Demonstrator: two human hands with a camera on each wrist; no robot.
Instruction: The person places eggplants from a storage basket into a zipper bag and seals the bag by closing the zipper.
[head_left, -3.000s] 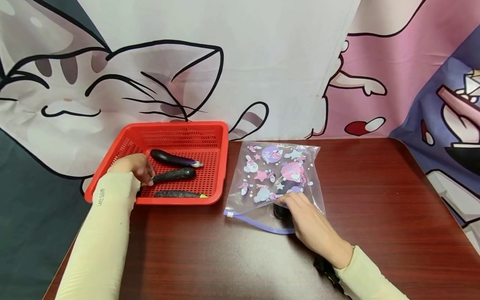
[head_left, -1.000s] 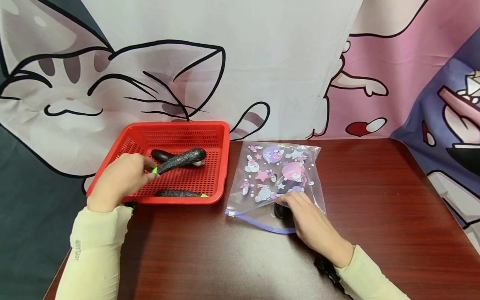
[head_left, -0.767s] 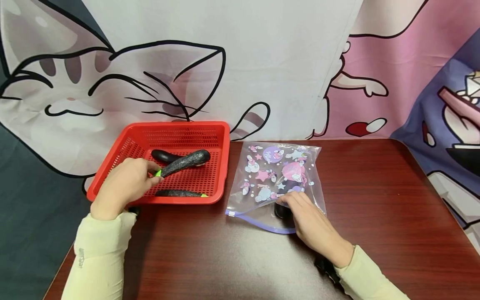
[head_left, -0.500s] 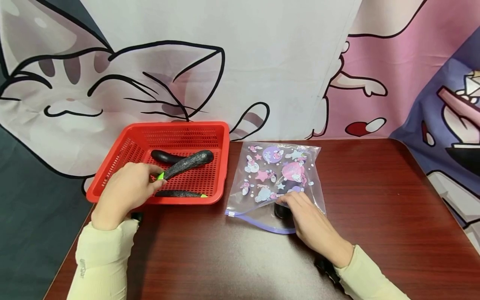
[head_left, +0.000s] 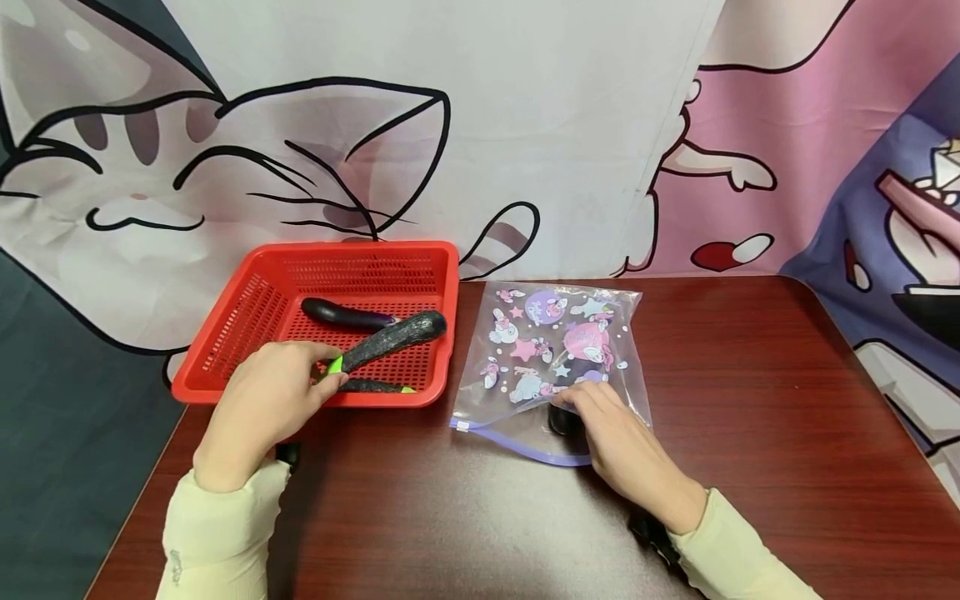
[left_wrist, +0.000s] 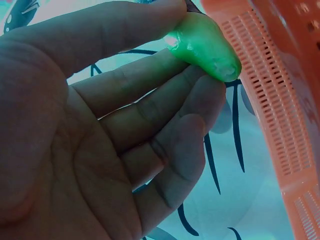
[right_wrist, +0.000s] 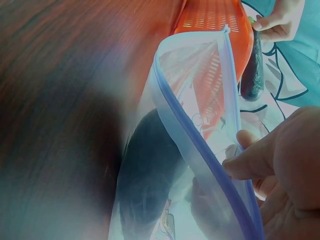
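My left hand (head_left: 266, 404) pinches a dark, speckled zucchini (head_left: 397, 337) by its bright green stem end. The zucchini is tilted over the front right of the red basket (head_left: 448, 333), its thick end near the right rim. In the left wrist view only its green stem (left_wrist: 205, 47) shows clearly. An eggplant (head_left: 345, 316) and another dark vegetable with a green tip (head_left: 375, 386) lie in the basket. My right hand (head_left: 630, 454) pinches the mouth edge of a clear zip bag (head_left: 502, 408) and holds it apart. A dark vegetable (right_wrist: 147, 175) lies inside the bag; its kind cannot be told.
The brown wooden table (head_left: 450, 533) reaches back to a printed cartoon curtain (head_left: 570, 150). The bag lies just right of the basket, its purple zip mouth facing the near edge. A white slider (head_left: 462, 427) sits at the mouth's left corner.
My left hand has picked up the zucchini from the basket by its stem and moved it right and nearer. The right hand keeps its place at the bag's mouth.
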